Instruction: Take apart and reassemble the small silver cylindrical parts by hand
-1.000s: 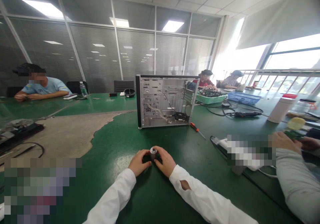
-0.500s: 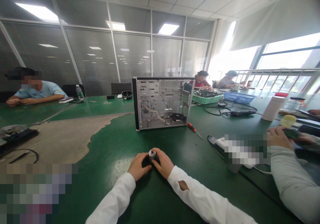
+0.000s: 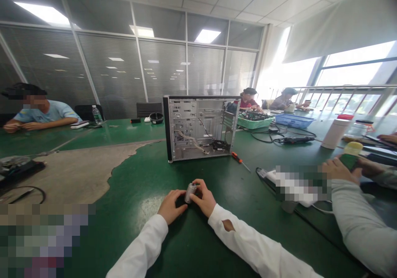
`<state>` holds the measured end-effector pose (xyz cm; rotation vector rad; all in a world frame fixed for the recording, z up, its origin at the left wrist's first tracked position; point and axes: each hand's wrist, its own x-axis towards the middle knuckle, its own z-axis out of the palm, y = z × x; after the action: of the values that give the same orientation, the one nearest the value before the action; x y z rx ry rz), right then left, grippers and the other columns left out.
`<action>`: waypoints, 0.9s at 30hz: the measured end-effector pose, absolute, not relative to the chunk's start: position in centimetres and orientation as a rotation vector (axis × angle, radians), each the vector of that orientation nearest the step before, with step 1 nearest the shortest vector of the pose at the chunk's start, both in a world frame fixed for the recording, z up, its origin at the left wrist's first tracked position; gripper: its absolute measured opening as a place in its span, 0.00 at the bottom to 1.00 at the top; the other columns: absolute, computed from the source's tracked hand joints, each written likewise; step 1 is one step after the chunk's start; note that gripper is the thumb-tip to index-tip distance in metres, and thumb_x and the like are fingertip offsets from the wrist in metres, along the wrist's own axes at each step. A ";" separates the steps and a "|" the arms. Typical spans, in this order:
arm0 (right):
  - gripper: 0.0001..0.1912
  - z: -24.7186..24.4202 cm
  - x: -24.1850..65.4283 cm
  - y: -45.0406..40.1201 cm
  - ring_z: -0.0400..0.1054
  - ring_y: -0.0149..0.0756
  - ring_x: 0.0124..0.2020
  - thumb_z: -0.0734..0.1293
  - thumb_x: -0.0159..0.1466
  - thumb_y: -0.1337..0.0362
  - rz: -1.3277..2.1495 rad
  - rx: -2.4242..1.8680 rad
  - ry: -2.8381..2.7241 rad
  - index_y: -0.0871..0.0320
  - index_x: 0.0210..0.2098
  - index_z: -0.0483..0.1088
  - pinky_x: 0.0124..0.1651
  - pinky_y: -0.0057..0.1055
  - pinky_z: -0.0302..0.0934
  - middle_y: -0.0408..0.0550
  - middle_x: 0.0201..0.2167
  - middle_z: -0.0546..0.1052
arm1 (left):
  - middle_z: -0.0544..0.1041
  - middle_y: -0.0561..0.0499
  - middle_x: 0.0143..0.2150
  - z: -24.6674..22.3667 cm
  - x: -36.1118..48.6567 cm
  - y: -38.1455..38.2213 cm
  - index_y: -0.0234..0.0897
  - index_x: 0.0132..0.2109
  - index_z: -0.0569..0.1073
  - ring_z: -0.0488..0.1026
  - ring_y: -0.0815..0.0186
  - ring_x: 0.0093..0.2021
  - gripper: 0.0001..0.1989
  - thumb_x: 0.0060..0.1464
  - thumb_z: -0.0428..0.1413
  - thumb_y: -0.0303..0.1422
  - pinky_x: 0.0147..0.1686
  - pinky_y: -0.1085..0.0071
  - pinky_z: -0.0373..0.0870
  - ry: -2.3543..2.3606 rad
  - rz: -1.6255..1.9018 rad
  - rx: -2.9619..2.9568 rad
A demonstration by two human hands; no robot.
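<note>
A small silver metal cylinder [image 3: 190,192] stands slightly tilted at the near middle of the green table. My right hand [image 3: 203,198] grips it, with the thumb on its near side and fingers behind its top. My left hand [image 3: 172,206] lies at its left, thumb and fingers apart around that side; whether the fingertips touch the metal is hard to tell. Behind both hands stands an open computer case [image 3: 201,129] with cables and a black fan inside. An orange and black screwdriver [image 3: 238,159] lies at the case's right corner.
To the right are a white power strip [image 3: 294,187], a white bottle [image 3: 337,132] and a person's hands [image 3: 341,170] holding a green item. Green [image 3: 256,123] and blue [image 3: 294,121] baskets sit farther back. Bare grey tabletop [image 3: 83,162] shows at left.
The cylinder has tipped, so its side now shows instead of mostly its top. My right hand has shifted with it. The neighbouring person's hands have raised the green item.
</note>
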<state>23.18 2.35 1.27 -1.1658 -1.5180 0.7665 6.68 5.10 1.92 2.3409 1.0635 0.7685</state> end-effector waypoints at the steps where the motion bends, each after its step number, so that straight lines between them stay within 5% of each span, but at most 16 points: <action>1: 0.20 1.1 23.2 2.5 0.63 0.29 0.28 0.63 0.50 0.68 0.839 -1.134 -1.439 0.54 0.41 0.54 0.31 0.27 0.58 0.39 0.27 0.68 | 0.70 0.49 0.40 2.1 6.7 5.0 0.38 0.43 0.66 0.63 0.62 0.42 0.19 0.40 0.54 0.31 0.42 0.67 0.59 1.065 0.760 2.354; 10: 0.24 1.1 23.1 3.1 0.64 0.27 0.22 0.69 0.43 0.58 1.358 -0.853 -0.809 0.54 0.36 0.55 0.23 0.23 0.57 0.40 0.23 0.69 | 0.70 0.51 0.36 2.9 7.1 4.3 0.39 0.37 0.68 0.64 0.62 0.40 0.11 0.43 0.52 0.34 0.39 0.68 0.59 1.093 0.706 2.438; 23: 0.21 1.2 24.0 3.6 0.65 0.29 0.21 0.71 0.41 0.59 1.469 -0.795 -0.501 0.56 0.32 0.59 0.23 0.24 0.57 0.40 0.18 0.70 | 0.71 0.51 0.33 3.5 7.2 4.0 0.38 0.33 0.69 0.65 0.64 0.37 0.07 0.46 0.48 0.31 0.39 0.68 0.60 1.085 0.735 2.407; 27: 0.20 1.1 24.0 3.7 0.65 0.28 0.22 0.70 0.43 0.59 1.466 -0.801 -0.552 0.55 0.33 0.59 0.24 0.24 0.58 0.40 0.19 0.70 | 0.71 0.51 0.32 7.8 8.3 2.1 0.38 0.33 0.70 0.67 0.66 0.35 0.07 0.48 0.48 0.32 0.39 0.69 0.61 1.000 0.865 2.270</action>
<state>23.97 3.69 1.05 -0.8010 -0.5516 1.4662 8.26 2.05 7.81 2.2696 1.0003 0.8651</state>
